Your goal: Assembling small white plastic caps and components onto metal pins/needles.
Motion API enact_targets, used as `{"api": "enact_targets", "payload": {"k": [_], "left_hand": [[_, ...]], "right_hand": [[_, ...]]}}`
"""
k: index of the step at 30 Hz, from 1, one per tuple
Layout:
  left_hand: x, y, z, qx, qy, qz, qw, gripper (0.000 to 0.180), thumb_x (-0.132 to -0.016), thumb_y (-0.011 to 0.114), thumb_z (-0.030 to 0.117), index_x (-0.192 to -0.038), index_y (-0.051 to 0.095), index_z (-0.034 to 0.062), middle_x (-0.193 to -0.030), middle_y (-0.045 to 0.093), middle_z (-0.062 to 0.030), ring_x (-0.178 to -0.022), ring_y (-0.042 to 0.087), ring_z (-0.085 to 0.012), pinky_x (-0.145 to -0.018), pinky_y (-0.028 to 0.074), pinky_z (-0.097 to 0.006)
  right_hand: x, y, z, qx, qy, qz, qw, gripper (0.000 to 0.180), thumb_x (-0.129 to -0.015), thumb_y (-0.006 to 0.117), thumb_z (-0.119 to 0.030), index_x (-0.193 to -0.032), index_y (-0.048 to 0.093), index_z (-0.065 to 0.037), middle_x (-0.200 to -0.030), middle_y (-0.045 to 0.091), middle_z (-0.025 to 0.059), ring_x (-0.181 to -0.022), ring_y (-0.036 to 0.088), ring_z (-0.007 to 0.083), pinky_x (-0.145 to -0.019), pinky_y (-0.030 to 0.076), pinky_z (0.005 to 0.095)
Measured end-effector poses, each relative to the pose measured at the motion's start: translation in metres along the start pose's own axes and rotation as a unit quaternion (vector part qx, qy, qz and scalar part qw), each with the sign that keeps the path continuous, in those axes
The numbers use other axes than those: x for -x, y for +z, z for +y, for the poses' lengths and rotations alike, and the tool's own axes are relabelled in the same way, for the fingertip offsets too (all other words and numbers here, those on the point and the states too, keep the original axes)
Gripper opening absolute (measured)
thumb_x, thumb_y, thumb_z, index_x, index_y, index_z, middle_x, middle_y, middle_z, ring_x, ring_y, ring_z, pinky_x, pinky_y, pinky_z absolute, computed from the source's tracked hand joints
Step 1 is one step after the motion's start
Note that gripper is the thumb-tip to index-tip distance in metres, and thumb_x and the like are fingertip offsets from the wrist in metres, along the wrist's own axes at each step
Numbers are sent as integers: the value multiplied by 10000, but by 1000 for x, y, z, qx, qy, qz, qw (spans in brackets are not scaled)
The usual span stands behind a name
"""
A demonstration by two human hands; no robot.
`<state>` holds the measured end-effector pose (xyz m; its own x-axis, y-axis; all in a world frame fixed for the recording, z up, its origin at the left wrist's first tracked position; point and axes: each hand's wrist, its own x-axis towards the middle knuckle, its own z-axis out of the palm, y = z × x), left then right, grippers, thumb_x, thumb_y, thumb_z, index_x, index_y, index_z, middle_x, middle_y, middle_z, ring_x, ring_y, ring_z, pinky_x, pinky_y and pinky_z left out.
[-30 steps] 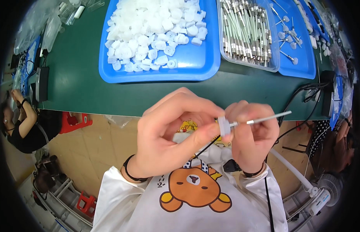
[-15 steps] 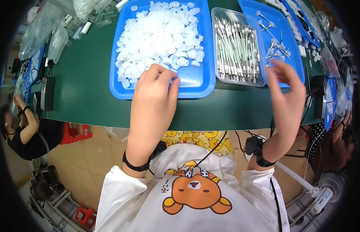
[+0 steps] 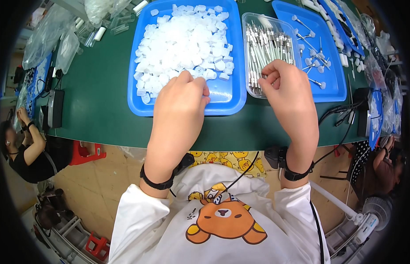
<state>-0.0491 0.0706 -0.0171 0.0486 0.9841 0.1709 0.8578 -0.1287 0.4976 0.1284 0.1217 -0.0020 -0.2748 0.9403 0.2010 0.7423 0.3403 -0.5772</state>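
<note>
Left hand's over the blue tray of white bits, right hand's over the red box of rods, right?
The box isn't red: the head view shows it's see-through. The right hand is over its rods, the left hand over the blue tray of white bits.

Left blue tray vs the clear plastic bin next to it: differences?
Color: the left blue tray is opaque blue; the clear plastic bin is see-through.
Size: the tray is wider than the bin.
Contents: the tray holds a loose heap of white plastic caps; the bin holds slim metal-ended rods, mostly lying lengthwise.
Shared: both sit on the green table, left hand over the tray, right hand over the bin.
</note>
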Motion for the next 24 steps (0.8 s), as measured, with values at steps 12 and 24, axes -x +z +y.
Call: {"api": "enact_targets", "payload": {"k": [12, 24], "left_hand": [[3, 9, -4, -38, 31, 13, 999, 108, -624, 566, -4, -700, 490, 1, -655, 472, -96, -644, 491, -248, -554, 384, -317], [21, -23, 27, 325, -37, 47, 944, 96, -732, 462, -58, -800, 523, -30, -785, 450, -88, -668, 484, -144, -591, 392, -225]], "right_hand": [[1, -1, -7, -16, 48, 7, 999, 142, -600, 556, -38, -715, 509, 32, -676, 527, 154, -586, 505, 273, -546, 402, 342], [34, -25, -29, -500, 46, 112, 858, 217, -717, 497, -11, -919, 457, 55, -804, 504, 103, -730, 483, 144, -644, 396, 252]]}}
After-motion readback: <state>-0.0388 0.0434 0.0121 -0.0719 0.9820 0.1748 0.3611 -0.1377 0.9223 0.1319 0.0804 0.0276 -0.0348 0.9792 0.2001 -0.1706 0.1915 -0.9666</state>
